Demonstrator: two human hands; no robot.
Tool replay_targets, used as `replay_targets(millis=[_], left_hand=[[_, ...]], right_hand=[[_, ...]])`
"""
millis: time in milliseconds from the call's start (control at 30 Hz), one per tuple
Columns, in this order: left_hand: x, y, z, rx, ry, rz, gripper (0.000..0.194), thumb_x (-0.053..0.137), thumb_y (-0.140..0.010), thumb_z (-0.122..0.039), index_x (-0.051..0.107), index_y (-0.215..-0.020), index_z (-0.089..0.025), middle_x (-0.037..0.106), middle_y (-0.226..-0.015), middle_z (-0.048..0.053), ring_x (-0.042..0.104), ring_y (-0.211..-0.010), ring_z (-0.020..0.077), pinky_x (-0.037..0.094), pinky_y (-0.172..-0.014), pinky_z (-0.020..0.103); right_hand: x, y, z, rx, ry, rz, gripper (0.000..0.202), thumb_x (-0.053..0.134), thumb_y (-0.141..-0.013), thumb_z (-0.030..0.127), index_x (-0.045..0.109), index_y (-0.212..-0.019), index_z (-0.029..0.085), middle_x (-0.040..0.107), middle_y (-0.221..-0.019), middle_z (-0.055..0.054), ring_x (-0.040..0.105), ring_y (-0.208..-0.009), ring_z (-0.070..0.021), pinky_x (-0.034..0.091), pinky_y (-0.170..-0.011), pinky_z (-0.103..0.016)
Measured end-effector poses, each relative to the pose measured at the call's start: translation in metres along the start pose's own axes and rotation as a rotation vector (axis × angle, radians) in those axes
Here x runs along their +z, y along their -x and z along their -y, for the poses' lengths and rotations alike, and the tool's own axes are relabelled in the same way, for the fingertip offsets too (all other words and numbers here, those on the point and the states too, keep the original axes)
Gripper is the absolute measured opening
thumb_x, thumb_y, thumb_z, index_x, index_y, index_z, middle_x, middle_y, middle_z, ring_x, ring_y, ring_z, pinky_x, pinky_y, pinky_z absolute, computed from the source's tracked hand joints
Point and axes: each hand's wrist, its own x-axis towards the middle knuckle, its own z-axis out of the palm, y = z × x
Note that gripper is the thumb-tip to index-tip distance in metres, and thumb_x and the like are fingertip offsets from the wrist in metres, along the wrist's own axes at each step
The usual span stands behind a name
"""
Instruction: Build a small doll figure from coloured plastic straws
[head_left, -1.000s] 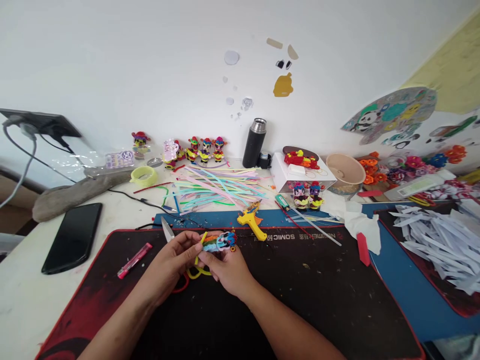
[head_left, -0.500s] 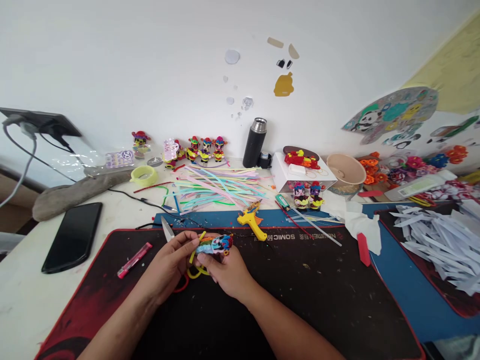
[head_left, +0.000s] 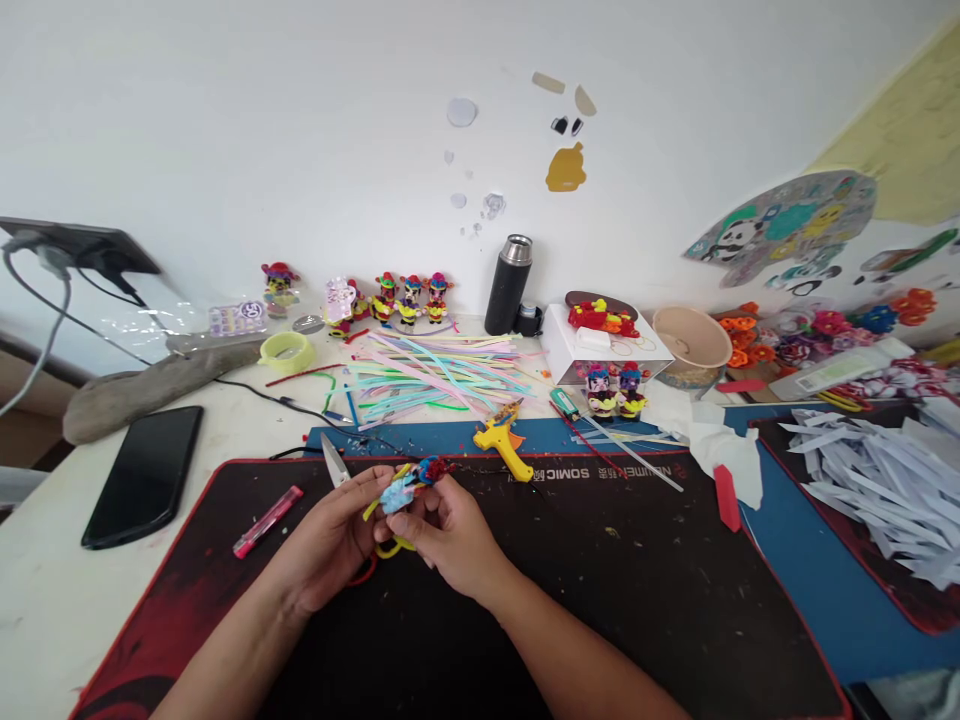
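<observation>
Between my hands, above the black mat [head_left: 600,590], is a small pipe-cleaner doll [head_left: 401,490] with a light blue body and a blue and red head. My left hand [head_left: 337,530] pinches its body end together with a yellow pipe cleaner [head_left: 370,509]. My right hand [head_left: 450,530] grips the doll near its head, thumb in front. A pair of scissors [head_left: 334,460] lies partly under my left hand, its blades showing above. Red and yellow loops show below my hands; what they belong to is partly hidden.
A yellow hot glue gun [head_left: 506,447] lies beyond my right hand. Behind it is a pile of pastel pipe cleaners [head_left: 442,375]. A pink pen [head_left: 268,521] and a black phone [head_left: 142,478] lie to the left. Paper strips [head_left: 885,490] are heaped at the right.
The doll has turned in my hands: its face pointed toward me before, and now its head is tipped up and away. My right fingers have shifted slightly around it.
</observation>
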Motion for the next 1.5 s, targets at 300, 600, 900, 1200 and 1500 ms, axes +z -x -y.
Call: replay_targets(millis=[300,600,900,1200,1500], left_hand=[[-0.004,0.001,0.001,-0.141,0.085,0.077,0.023,0.096,-0.069,-0.018,0.079,-0.082,-0.009,0.069,-0.071,0.003,0.061,-0.054,0.0079,0.053,-0.047,0.014],[0.005,0.003,0.008,-0.018,-0.026,0.052,0.034,0.097,-0.071,-0.034,0.076,-0.088,-0.012,0.068,-0.072,0.002,0.061,-0.057,0.0098,0.049,-0.046,0.016],[0.007,0.004,0.012,0.241,-0.278,-0.046,0.037,0.093,-0.073,-0.042,0.070,-0.093,-0.020,0.072,-0.079,-0.001,0.061,-0.056,0.0124,0.052,-0.052,0.023],[0.002,0.016,0.005,0.248,-0.447,-0.040,0.044,0.090,-0.075,-0.051,0.077,-0.103,-0.020,0.078,-0.091,0.007,0.071,-0.073,0.0225,0.059,-0.071,0.032],[0.015,0.013,0.008,0.357,-0.502,-0.073,0.041,0.094,-0.070,-0.051,0.074,-0.091,-0.021,0.074,-0.078,0.002,0.066,-0.064,0.0182,0.055,-0.062,0.027]], right_hand=[[-0.001,-0.002,0.006,0.031,-0.128,0.017,0.050,0.087,-0.080,0.054,0.063,-0.110,0.021,0.050,-0.062,0.012,0.039,-0.038,-0.0046,0.029,-0.036,-0.019],[0.001,-0.002,0.006,0.037,-0.096,-0.074,0.048,0.085,-0.079,0.054,0.064,-0.104,0.019,0.056,-0.061,0.010,0.040,-0.037,-0.0048,0.028,-0.036,-0.019],[0.003,-0.002,0.007,0.021,-0.088,-0.121,0.047,0.086,-0.080,0.053,0.065,-0.104,0.019,0.057,-0.060,0.009,0.039,-0.038,-0.0054,0.027,-0.037,-0.020],[0.002,0.000,0.005,-0.002,-0.043,-0.153,0.044,0.084,-0.083,0.053,0.066,-0.105,0.020,0.049,-0.058,0.011,0.037,-0.041,-0.0063,0.028,-0.040,-0.020],[0.003,0.001,0.002,-0.021,0.024,-0.169,0.044,0.081,-0.085,0.057,0.066,-0.104,0.020,0.052,-0.060,0.009,0.039,-0.044,-0.0075,0.028,-0.041,-0.020]])
